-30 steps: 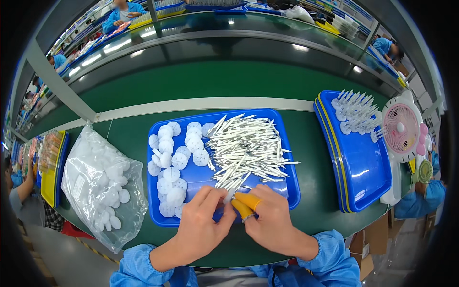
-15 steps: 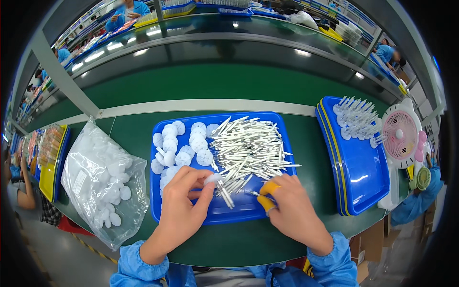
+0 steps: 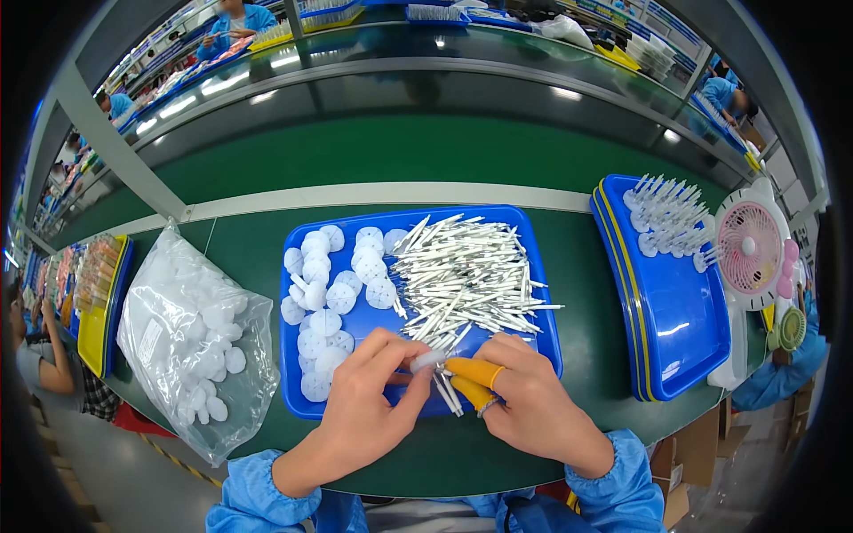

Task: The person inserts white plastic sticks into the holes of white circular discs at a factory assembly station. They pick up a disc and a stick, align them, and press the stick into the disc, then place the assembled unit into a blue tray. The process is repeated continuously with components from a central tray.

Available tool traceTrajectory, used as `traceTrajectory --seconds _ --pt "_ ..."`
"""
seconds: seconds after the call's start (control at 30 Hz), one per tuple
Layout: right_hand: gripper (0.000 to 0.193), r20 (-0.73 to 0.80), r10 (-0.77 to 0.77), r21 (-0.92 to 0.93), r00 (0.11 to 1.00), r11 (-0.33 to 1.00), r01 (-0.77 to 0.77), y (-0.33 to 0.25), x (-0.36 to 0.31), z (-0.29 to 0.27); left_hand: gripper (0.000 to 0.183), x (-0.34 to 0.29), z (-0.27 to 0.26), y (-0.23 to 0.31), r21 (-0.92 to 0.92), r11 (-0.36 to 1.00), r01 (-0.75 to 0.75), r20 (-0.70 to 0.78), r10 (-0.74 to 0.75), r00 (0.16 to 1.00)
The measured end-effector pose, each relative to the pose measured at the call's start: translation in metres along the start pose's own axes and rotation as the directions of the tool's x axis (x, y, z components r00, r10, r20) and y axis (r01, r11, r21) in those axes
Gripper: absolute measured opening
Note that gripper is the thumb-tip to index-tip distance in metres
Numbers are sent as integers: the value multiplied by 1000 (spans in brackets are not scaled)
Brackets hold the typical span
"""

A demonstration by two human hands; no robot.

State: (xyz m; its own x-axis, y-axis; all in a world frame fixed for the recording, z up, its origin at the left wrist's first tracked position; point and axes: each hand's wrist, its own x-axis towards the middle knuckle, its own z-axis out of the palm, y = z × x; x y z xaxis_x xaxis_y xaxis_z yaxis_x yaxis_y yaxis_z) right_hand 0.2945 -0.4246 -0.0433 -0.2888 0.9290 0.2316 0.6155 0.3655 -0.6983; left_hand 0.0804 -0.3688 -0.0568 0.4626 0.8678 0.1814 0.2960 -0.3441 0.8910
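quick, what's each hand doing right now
Left hand: closed, pinching a white disc at its fingertips.
Right hand: closed, orange-capped fingers gripping thin white sticks.

I see both hands over the blue plastic tray (image 3: 542,293): left hand (image 3: 369,409) pinching a white round disc (image 3: 427,360), right hand (image 3: 533,404) holding white thin sticks (image 3: 447,392).

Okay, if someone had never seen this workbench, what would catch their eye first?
Probably the blue tray at the centre, heaped with thin white sticks on its right and white round discs on its left. Just in front, the left hand and right hand, which wears orange finger covers, meet over a disc and sticks. A pink desk fan stands far right.
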Motion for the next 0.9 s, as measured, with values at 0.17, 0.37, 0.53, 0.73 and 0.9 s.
traceTrajectory --seconds 0.17,0.37,0.53,0.73,0.9 --pt "30 13 34 -62 999 998 -33 7 1 -1 19 -2 3 -2 21 998 64 -24 -63 998" --pt "31 -61 -1 -66 998 998 -3 -4 4 9 18 -4 5 -2 22 998 62 -32 -61 998" --pt "31 -102 22 -7 995 1000 -23 -9 1 19 18 -3 7 1 71 997 -7 -57 11 998" --pt "29 -212 30 46 977 999 -21 -8 -7 28 22 -7 7 1 129 989 -77 -52 84 995" --pt "37 -285 64 34 956 998 -57 -11 -4 41 23 -14 12 -1 177 982 -67 -46 76 996"
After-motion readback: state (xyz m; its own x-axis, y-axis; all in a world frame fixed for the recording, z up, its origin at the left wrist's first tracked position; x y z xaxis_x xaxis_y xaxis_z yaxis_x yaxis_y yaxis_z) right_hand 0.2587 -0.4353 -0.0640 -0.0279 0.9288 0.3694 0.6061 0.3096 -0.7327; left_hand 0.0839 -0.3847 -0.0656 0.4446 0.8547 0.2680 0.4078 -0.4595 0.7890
